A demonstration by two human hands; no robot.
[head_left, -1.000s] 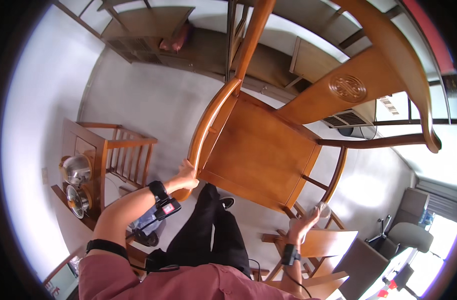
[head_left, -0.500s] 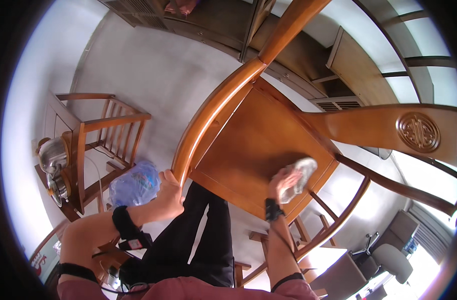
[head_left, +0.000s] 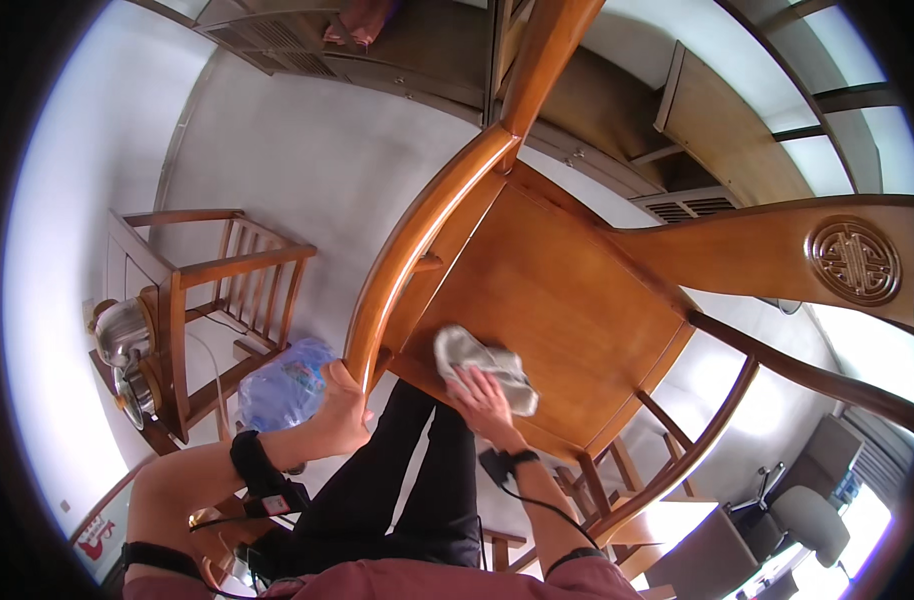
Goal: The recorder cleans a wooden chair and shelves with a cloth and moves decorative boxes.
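A wooden armchair (head_left: 567, 290) with a glossy orange-brown finish fills the middle, its carved back splat (head_left: 777, 240) reaching to the right. My left hand (head_left: 342, 412) is closed around the front end of the curved left armrest (head_left: 402, 240). On the seat, near its front left corner, my right hand (head_left: 484, 402) presses a pale grey cloth (head_left: 517, 385) flat against the wood. The right fingers lie over the cloth, and part of it is bunched beside them.
At the left stands a wooden rack (head_left: 242, 262) beside a metal pot (head_left: 127, 333). A blue-tinted plastic bag (head_left: 287, 385) sits on the floor near my left hand. A dark cabinet (head_left: 417, 75) runs along the back. An office chair (head_left: 807, 520) is at the lower right.
My right hand has slid the cloth leftward across the seat, from its right side to near the front left corner. The left hand keeps its hold on the armrest.
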